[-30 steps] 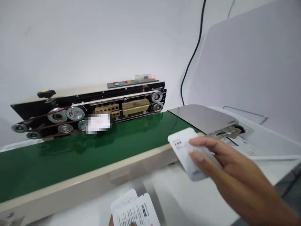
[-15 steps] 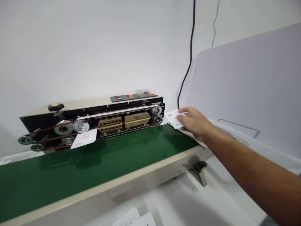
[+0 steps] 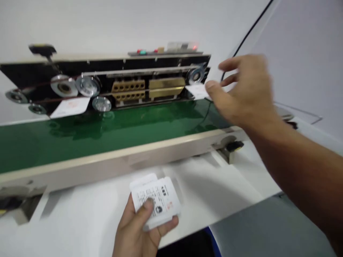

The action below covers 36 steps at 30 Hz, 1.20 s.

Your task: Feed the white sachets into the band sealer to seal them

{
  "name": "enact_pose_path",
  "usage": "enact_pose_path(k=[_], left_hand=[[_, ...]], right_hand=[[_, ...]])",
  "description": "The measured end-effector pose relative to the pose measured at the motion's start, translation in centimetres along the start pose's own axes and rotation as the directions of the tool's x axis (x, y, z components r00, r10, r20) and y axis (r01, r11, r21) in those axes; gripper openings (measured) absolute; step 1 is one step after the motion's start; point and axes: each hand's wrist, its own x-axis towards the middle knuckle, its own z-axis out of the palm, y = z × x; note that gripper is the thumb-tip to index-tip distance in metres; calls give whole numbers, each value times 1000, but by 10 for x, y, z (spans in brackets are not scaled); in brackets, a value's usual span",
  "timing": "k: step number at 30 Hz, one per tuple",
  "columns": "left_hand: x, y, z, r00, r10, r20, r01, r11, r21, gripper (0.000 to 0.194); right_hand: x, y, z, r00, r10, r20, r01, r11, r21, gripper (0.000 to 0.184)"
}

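Observation:
My left hand (image 3: pixel 142 228) holds a small stack of printed white sachets (image 3: pixel 168 194) in front of the conveyor, thumb on top and fingers beneath. At the right end of a band sealer (image 3: pixel 160 67), another white sachet (image 3: pixel 197 91) sits at the rollers above the green conveyor belt (image 3: pixel 150 119). Just right of it is my right hand (image 3: pixel 241 89), thumb and fingers apart with nothing between them; whether the thumb tip touches the sachet's edge I cannot tell. A third sachet (image 3: pixel 71 106) sticks out from the sealer's left part, over the belt.
The sealer stands against a white wall, on a white table (image 3: pixel 193 185). Black knobs (image 3: pixel 234 146) project from the conveyor's front side. A black cable (image 3: pixel 252 32) hangs behind my right hand. Below the table edge, something dark with a blue rim (image 3: pixel 213 242) shows.
My right hand has let go of the sachet at the sealer's right end and opened. The view has tipped down, bringing my left hand with its stack into sight.

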Motion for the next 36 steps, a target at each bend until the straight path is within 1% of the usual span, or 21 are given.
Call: enact_pose_path(k=[1,3,4,5,6,7,9,11,12,13,15,17,19,21,24,26,28,30,32,34,36], left_hand=[[-1,2,1,999,21,42,-20,1000,-14,67],[2,5,-1,991,56,124,-52,998,-34,61],[3,6,-3,986,68,151,-64,997,-36,60],[4,6,-5,982,77,172,-73,997,-30,59],[5,5,-7,978,83,190,-81,997,-18,57],[6,5,-9,974,86,208,-87,996,-4,54],[6,5,-11,967,93,237,-99,995,11,49],[6,4,-11,963,103,249,-108,994,7,44],[6,4,-10,963,111,246,-115,993,3,41],[6,4,-9,964,119,239,-123,992,2,38],[6,4,-7,966,131,221,-136,991,7,31],[5,4,-6,968,137,209,-145,989,20,26],[5,3,-5,966,141,216,-151,988,31,25],[5,3,-5,964,138,228,-151,988,41,24],[5,4,-6,971,104,216,-119,991,60,20],[6,5,-6,977,76,199,-93,993,76,18],[6,6,-6,982,48,184,-66,994,92,17],[6,6,-7,984,19,175,-39,994,106,16],[6,6,-9,980,3,198,-26,993,114,18],[6,6,-11,963,-8,268,-27,992,126,20],[6,6,-12,951,-22,309,-22,990,138,21]], right_hand=[[-24,-5,-4,997,-79,18,79,997,20,34],[-76,-12,-9,941,-333,54,331,942,47,27],[-102,-14,-9,902,-410,137,396,911,119,33],[-125,-14,-6,883,-422,204,382,900,208,37],[-145,-13,-1,865,-418,279,339,895,291,42],[-161,-11,6,850,-384,359,248,895,371,47],[-181,-7,21,801,-278,530,-29,866,499,48],[-189,-3,34,713,-193,675,-319,768,556,35],[-190,-2,38,680,-168,714,-425,703,570,25],[-189,-2,40,663,-144,735,-504,639,580,19],[-188,0,41,668,-97,738,-589,537,604,20],[-186,1,40,679,-62,731,-628,466,623,19],[-184,3,38,706,-46,706,-613,459,643,16],[-182,7,34,764,-12,645,-565,469,679,13],[-175,15,23,841,52,538,-502,448,740,11],[-170,19,16,871,-4,491,-441,433,786,13],[-166,21,11,870,-124,477,-396,402,826,17],[-165,20,12,852,-220,475,-375,376,847,18],[-164,17,18,848,-240,472,-352,410,842,19],[-165,16,26,852,-236,468,-330,451,829,22],[-165,16,32,859,-215,465,-346,428,835,23]])
